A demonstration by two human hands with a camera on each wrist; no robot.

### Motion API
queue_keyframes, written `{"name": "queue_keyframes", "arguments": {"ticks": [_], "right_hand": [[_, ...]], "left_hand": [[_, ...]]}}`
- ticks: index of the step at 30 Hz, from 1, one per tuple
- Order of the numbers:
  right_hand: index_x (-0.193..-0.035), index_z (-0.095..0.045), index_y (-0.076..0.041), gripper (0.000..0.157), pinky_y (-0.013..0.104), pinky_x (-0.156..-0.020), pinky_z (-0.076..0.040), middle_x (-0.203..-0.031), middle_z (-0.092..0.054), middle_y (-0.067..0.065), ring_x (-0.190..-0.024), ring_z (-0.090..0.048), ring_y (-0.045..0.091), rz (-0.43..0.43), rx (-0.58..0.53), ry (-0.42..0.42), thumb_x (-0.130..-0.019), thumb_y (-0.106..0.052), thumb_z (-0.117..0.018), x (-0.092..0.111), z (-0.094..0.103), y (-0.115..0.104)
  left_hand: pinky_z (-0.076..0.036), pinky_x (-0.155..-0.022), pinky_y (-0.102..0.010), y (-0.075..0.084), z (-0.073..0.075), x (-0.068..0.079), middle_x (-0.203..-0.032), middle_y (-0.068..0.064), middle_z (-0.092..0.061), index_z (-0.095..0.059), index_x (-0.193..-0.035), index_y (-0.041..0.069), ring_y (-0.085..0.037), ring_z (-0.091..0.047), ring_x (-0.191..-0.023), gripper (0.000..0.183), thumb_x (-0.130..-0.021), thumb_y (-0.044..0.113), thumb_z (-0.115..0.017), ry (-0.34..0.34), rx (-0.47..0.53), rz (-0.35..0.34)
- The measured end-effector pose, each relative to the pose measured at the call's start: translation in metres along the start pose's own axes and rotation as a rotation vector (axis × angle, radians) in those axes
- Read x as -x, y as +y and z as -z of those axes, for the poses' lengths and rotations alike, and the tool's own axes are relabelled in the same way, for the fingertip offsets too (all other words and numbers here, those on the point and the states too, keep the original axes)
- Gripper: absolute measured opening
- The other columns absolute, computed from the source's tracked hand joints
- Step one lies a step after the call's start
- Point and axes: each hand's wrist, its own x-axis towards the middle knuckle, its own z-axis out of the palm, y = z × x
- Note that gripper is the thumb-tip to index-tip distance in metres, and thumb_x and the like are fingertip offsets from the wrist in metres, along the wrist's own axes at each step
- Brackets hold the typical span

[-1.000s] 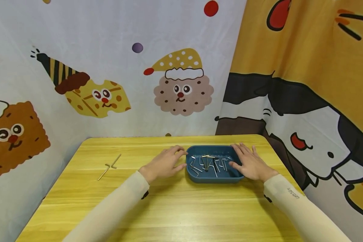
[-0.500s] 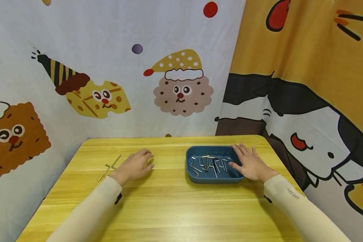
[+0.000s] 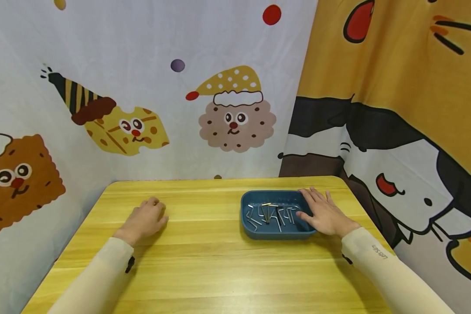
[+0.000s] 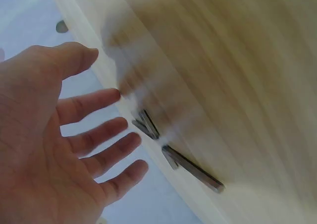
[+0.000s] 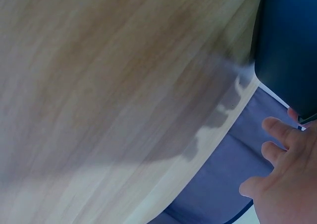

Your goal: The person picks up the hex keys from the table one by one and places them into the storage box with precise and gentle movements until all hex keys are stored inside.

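Observation:
My left hand (image 3: 143,220) hovers at the left of the table with its fingers loosely spread and nothing in them. Below it lie two L-shaped hex keys, which the hand hides in the head view. In the left wrist view one hex key (image 4: 195,170) lies nearer and the other hex key (image 4: 150,125) farther off, just past the fingertips. A blue tray (image 3: 278,235) on the right holds several loose hex keys (image 3: 278,221). Across its right rim rests my right hand (image 3: 325,214), fingers extended, thumb over the inside.
The yellow wood-grain table (image 3: 204,270) ends at a printed cartoon curtain (image 3: 141,65) behind it. Another curtain (image 3: 400,144), orange with a cat figure, hangs close along the right side.
My left hand has left the tray's left side and travelled left across the table until it covers the two hex keys. The right hand stays on the tray.

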Motion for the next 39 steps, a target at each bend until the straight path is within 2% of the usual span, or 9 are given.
{"name": "queue_keyframes", "arguments": {"ticks": [6, 13, 18, 20, 24, 27, 32, 35, 39], "right_hand": [[-0.184, -0.029, -0.006, 0.089, 0.087, -0.14, -0.007, -0.189, -0.032, 0.031, -0.179, -0.021, 0.057, -0.001, -0.002, -0.003, -0.118, -0.058, -0.06, -0.001, -0.001, 0.001], [-0.184, -0.028, -0.006, 0.09, 0.087, -0.14, -0.006, -0.189, -0.031, 0.031, -0.179, -0.02, 0.056, -0.006, -0.007, -0.011, -0.118, -0.059, -0.059, 0.0, -0.001, 0.001], [-0.184, -0.028, -0.006, 0.089, 0.087, -0.14, -0.006, -0.189, -0.031, 0.03, -0.179, -0.021, 0.056, -0.006, -0.008, -0.01, -0.118, -0.058, -0.059, 0.0, 0.0, 0.001], [-0.184, -0.029, -0.006, 0.089, 0.087, -0.14, -0.006, -0.189, -0.031, 0.03, -0.179, -0.021, 0.056, -0.007, -0.01, -0.01, -0.118, -0.058, -0.06, 0.0, 0.0, 0.001], [-0.184, -0.029, -0.006, 0.089, 0.087, -0.14, -0.006, -0.189, -0.031, 0.031, -0.179, -0.021, 0.056, -0.01, -0.014, -0.009, -0.118, -0.058, -0.06, 0.001, 0.0, 0.0], [-0.184, -0.029, -0.006, 0.089, 0.087, -0.14, -0.006, -0.189, -0.031, 0.031, -0.179, -0.021, 0.056, -0.012, -0.013, -0.009, -0.118, -0.057, -0.06, 0.001, 0.0, 0.0], [-0.184, -0.028, -0.007, 0.089, 0.087, -0.14, -0.006, -0.189, -0.032, 0.03, -0.179, -0.021, 0.056, -0.009, -0.01, -0.007, -0.118, -0.058, -0.06, 0.001, 0.0, 0.001], [-0.184, -0.028, -0.007, 0.089, 0.087, -0.14, -0.006, -0.189, -0.032, 0.03, -0.179, -0.021, 0.056, -0.006, -0.015, -0.006, -0.118, -0.058, -0.06, 0.001, 0.0, 0.001], [-0.185, -0.028, -0.007, 0.088, 0.087, -0.14, -0.007, -0.189, -0.032, 0.03, -0.179, -0.021, 0.056, -0.005, -0.017, -0.009, -0.119, -0.057, -0.059, 0.002, 0.001, 0.001]], "left_hand": [[-0.062, -0.105, -0.075, -0.01, -0.001, 0.0, -0.148, -0.041, -0.063, -0.073, -0.138, -0.014, -0.061, -0.067, -0.132, 0.043, -0.115, 0.022, -0.069, 0.0, 0.037, 0.004], [-0.065, -0.106, -0.068, -0.009, -0.001, -0.005, -0.135, -0.042, -0.068, -0.079, -0.115, -0.014, -0.061, -0.07, -0.126, 0.026, -0.11, 0.011, -0.073, 0.014, 0.095, -0.034], [-0.066, -0.107, -0.068, -0.009, 0.002, -0.006, -0.138, -0.044, -0.065, -0.078, -0.115, -0.017, -0.061, -0.072, -0.126, 0.029, -0.107, 0.011, -0.076, -0.016, 0.142, -0.008], [-0.065, -0.108, -0.068, -0.01, 0.005, -0.006, -0.141, -0.045, -0.064, -0.078, -0.107, -0.013, -0.062, -0.072, -0.127, 0.026, -0.106, 0.012, -0.078, -0.034, 0.159, -0.001], [-0.063, -0.111, -0.071, -0.013, 0.01, -0.005, -0.146, -0.047, -0.063, -0.069, -0.084, 0.004, -0.064, -0.07, -0.132, 0.027, -0.103, 0.016, -0.083, -0.063, 0.158, -0.009], [-0.062, -0.113, -0.072, -0.015, 0.011, -0.004, -0.147, -0.047, -0.065, -0.066, -0.079, 0.01, -0.065, -0.068, -0.137, 0.032, -0.103, 0.018, -0.086, -0.07, 0.135, -0.043], [-0.064, -0.108, -0.071, -0.02, 0.011, -0.002, -0.141, -0.042, -0.07, -0.069, -0.084, 0.011, -0.063, -0.069, -0.135, 0.027, -0.102, 0.017, -0.088, -0.063, 0.111, -0.101], [-0.066, -0.103, -0.067, -0.024, 0.01, -0.001, -0.137, -0.039, -0.072, -0.077, -0.097, 0.005, -0.061, -0.072, -0.128, 0.018, -0.101, 0.017, -0.089, -0.06, 0.108, -0.098], [-0.066, -0.103, -0.067, -0.027, 0.009, -0.001, -0.133, -0.037, -0.073, -0.08, -0.117, -0.005, -0.058, -0.073, -0.123, 0.032, -0.101, 0.021, -0.09, -0.057, 0.086, -0.072]]}}
